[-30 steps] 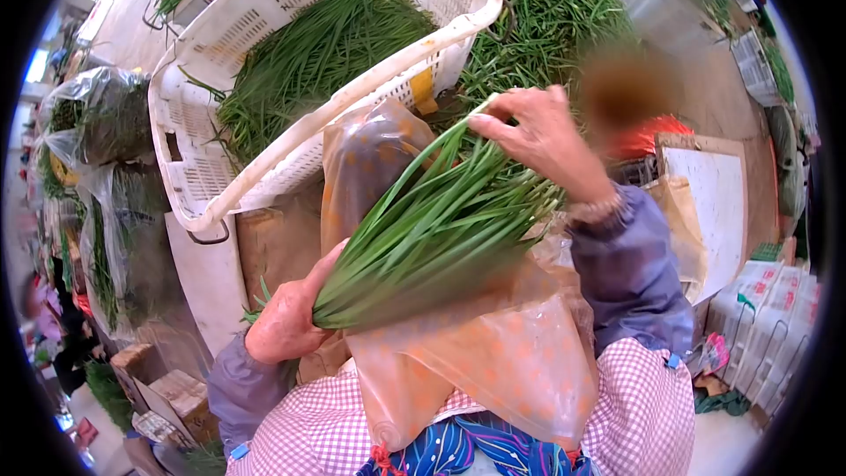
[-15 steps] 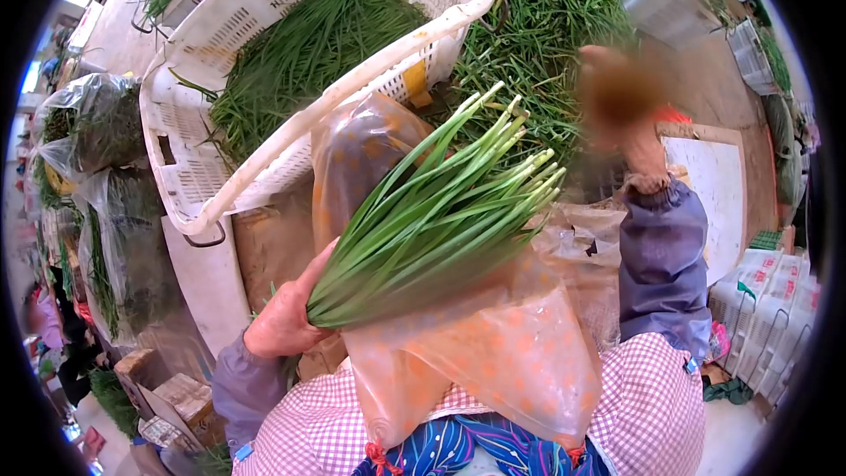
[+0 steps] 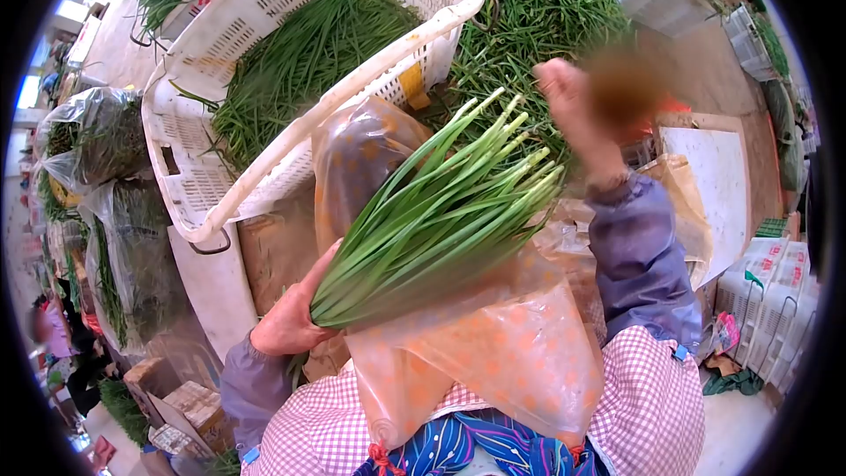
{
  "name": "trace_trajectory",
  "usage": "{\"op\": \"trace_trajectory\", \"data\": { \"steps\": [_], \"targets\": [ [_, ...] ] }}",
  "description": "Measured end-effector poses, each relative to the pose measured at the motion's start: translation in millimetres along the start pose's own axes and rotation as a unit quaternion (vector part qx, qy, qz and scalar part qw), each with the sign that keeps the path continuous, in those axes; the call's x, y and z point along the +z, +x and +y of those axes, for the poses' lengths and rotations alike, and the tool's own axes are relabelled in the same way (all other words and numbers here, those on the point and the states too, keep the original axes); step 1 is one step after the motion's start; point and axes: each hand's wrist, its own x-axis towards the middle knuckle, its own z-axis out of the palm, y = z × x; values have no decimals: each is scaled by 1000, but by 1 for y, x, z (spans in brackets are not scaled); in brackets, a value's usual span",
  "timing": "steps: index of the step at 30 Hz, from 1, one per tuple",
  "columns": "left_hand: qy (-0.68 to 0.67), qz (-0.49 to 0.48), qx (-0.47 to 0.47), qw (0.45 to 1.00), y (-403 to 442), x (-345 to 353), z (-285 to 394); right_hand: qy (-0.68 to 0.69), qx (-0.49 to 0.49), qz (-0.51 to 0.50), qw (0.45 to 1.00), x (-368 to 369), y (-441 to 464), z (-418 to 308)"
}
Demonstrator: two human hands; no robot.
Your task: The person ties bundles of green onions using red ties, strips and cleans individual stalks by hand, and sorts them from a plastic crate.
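Note:
A bunch of long green stalks lies slantwise over my lap, its pale cut ends pointing up and right. My left hand is wrapped round its lower left, leafy end. Up and right of the pale ends, apart from them, is my right hand; its fingers are bent together, and a brown blur covers part of it, so what it holds, if anything, is hidden. Beyond the bunch a loose heap of green stalks spreads out. Clear plastic with orange spots covers my lap.
A white basket with green stalks inside stands at the upper left. Plastic-wrapped bundles are at the far left. To the right are a white board and white crates. Cardboard boxes sit at the lower left.
My right hand let go of the pale ends, moved right, then came back left to hover near them. My left hand has kept its hold on the bunch.

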Motion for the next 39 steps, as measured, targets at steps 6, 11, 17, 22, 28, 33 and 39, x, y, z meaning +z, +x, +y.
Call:
{"op": "trace_trajectory", "data": {
  "steps": [6, 11, 17, 22, 28, 33, 39],
  "targets": [
    [-79, -11, -9, 997, -1, 1, -8, 227, 249, -25, 941, -11, 0, 26],
    [-118, -34, -36, 992, 2, -8, -21, 524, 340, -267, 734, 23, -36, -6],
    [-243, -37, -24, 969, -1, -3, -45, 551, 283, -112, 777, -12, -6, -17],
    [-233, -52, -26, 971, 1, -6, -58, 640, 152, -7, 753, -65, 15, 27],
    [-218, -76, -47, 972, -5, -16, -90, 468, 144, -300, 819, 22, -47, 1],
    [-260, -77, -36, 962, -14, -11, -112, 528, 199, -281, 776, 1, -21, -39],
    [-358, -59, 3, 932, -7, 0, -122, 647, 91, -69, 754, -79, 2, 9]
  ]
}}
